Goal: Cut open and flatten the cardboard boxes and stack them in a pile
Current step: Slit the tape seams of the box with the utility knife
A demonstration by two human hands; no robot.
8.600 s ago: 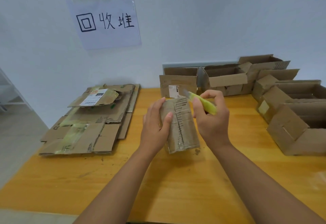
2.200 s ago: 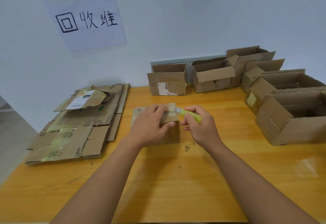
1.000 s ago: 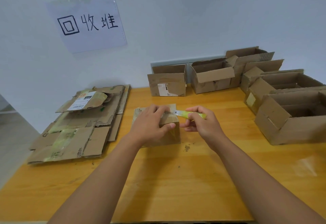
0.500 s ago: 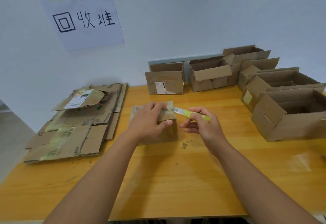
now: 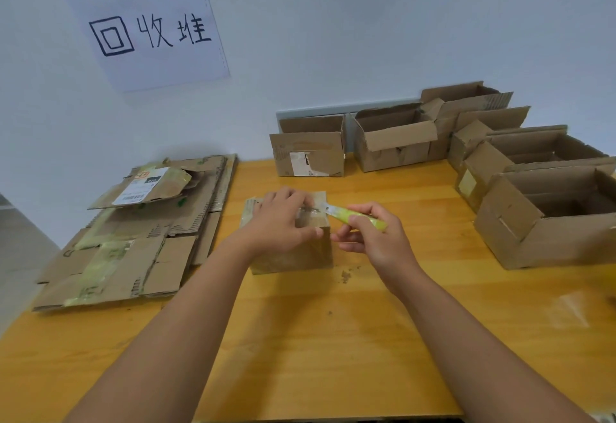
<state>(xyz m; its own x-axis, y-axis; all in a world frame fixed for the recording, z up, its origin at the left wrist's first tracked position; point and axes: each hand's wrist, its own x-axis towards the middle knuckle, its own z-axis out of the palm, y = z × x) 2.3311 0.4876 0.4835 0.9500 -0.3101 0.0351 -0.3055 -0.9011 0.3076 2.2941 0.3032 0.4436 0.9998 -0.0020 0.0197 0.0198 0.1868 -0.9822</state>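
A small brown cardboard box (image 5: 293, 256) stands on the wooden table (image 5: 333, 339) at the centre. My left hand (image 5: 280, 226) lies over its top, fingers curled round the far edge and thumb on the right corner. My right hand (image 5: 373, 239) grips a yellow-green utility knife (image 5: 350, 216), whose blade tip touches the box's top right edge. A pile of flattened cardboard (image 5: 133, 236) lies at the left of the table.
Several open cardboard boxes stand along the back wall (image 5: 310, 152) and down the right side (image 5: 550, 216). A paper sign with handwritten characters (image 5: 150, 32) hangs on the wall above the pile. Small cardboard crumbs (image 5: 346, 276) lie by the box.
Over the last second my right hand drew the knife slightly right along the box top, then brought the blade back to the edge. My left hand stayed on the box.
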